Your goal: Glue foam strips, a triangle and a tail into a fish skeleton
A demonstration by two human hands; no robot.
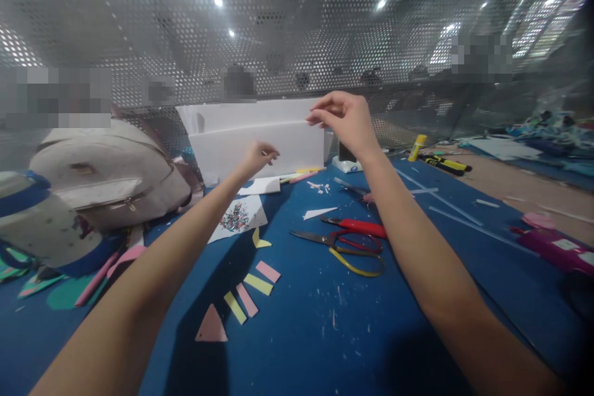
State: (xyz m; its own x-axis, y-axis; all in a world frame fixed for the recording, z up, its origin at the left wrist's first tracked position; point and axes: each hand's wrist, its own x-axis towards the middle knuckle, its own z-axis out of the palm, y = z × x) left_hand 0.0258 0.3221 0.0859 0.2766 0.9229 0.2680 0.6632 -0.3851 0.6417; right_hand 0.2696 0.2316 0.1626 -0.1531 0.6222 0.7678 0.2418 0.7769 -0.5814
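Note:
My left hand [258, 158] hovers in front of a standing white board [299, 147], thumb and fingertips drawn together. Higher and to the right, my right hand [349, 120] has its thumb and fingertips pinched close to the board's top right edge. Whatever either pinch holds, if anything, is too small to make out. Below the hands, colourful tiny bits [236, 216] lie on a white paper sheet [257, 205]. A folded yellow paper piece [260, 240], a pink strip [268, 271], a yellow strip [258, 284] and a pink triangle [212, 324] lie nearer me.
Scissors [320, 237] and a red-handled tool [362, 227] lie on the blue tabletop [306, 340]. A pale backpack [111, 167] and a large white-and-blue jug [46, 223] stand left. At right are a glue stick [417, 147], clear strips [457, 208] and a purple pouch [552, 247].

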